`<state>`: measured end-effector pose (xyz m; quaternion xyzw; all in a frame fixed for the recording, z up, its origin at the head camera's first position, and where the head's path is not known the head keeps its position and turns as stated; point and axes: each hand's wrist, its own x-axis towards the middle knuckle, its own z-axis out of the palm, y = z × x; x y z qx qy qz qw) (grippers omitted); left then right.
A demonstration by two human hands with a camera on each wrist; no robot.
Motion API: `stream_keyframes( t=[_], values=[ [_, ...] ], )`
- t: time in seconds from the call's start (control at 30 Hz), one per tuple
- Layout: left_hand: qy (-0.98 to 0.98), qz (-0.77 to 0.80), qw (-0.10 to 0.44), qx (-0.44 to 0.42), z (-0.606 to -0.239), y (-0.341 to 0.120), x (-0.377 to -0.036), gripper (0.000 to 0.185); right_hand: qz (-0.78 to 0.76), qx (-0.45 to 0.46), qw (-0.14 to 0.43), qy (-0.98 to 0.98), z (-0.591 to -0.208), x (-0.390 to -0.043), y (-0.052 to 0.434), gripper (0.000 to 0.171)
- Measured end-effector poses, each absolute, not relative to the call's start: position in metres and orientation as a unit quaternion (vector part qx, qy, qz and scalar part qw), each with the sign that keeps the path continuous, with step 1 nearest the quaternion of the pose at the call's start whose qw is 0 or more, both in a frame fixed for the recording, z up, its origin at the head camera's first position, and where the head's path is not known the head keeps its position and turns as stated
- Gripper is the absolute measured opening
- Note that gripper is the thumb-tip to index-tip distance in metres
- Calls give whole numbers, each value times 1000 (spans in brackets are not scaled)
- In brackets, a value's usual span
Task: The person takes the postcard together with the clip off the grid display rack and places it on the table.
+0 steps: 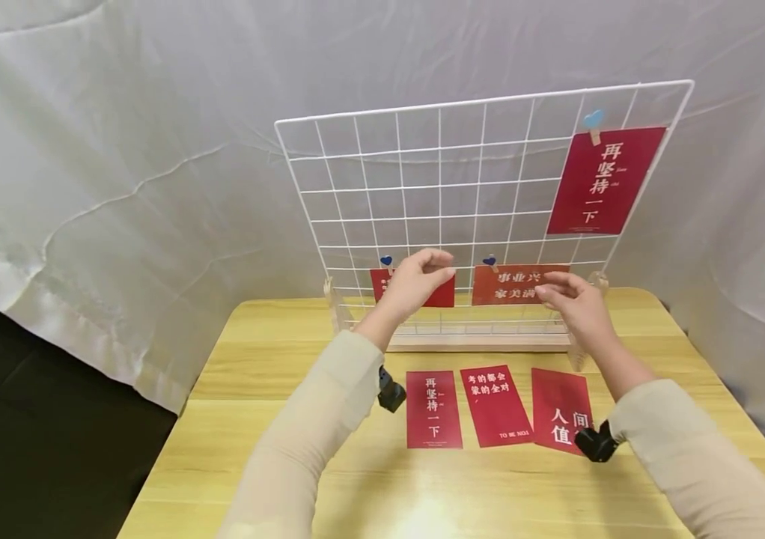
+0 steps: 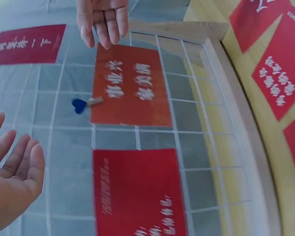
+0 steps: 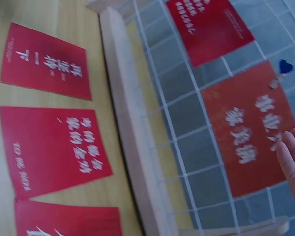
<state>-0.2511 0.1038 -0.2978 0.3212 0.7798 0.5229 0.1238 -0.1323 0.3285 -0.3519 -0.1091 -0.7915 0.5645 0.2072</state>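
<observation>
Left hand (image 1: 416, 284) hovers loose and spread, holding nothing, in front of the small red card (image 1: 442, 296) low on the wire grid (image 1: 423, 187). Further right, the wide orange-red card (image 1: 513, 284) hangs lengthwise under its blue heart clip (image 1: 489, 261); right hand (image 1: 574, 299), fingers relaxed, touches its right end, nearest.

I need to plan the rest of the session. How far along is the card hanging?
Three cards hang clipped on the grid: top right, lower left, lower middle. Both hands, left and right, hover open at the lower cards. Three cards lie on the table, unhung.
</observation>
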Motion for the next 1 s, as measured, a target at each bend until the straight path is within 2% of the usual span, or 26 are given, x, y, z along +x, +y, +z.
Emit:
stream_keyframes(
  t=[0.17,0.4,0.53,0.77,1.0],
  values=[
    [776,513,97,354,-275,122,-253,31,564,-107,233,-785,-335,-130,342,48],
    [773,500,88,382,-248,149,-251,37,667,-106,295,-676,-312,-132,359,22],
    [771,493,84,393,-236,167,-247,40,658,-144,318,-667,-300,-130,367,22],
    [780,467,48,414,-203,196,-239,42,538,-250,359,-721,-287,-133,380,26],
    [792,443,38,419,-172,225,-228,50,529,-268,375,-712,-285,-132,387,22]
  ],
)
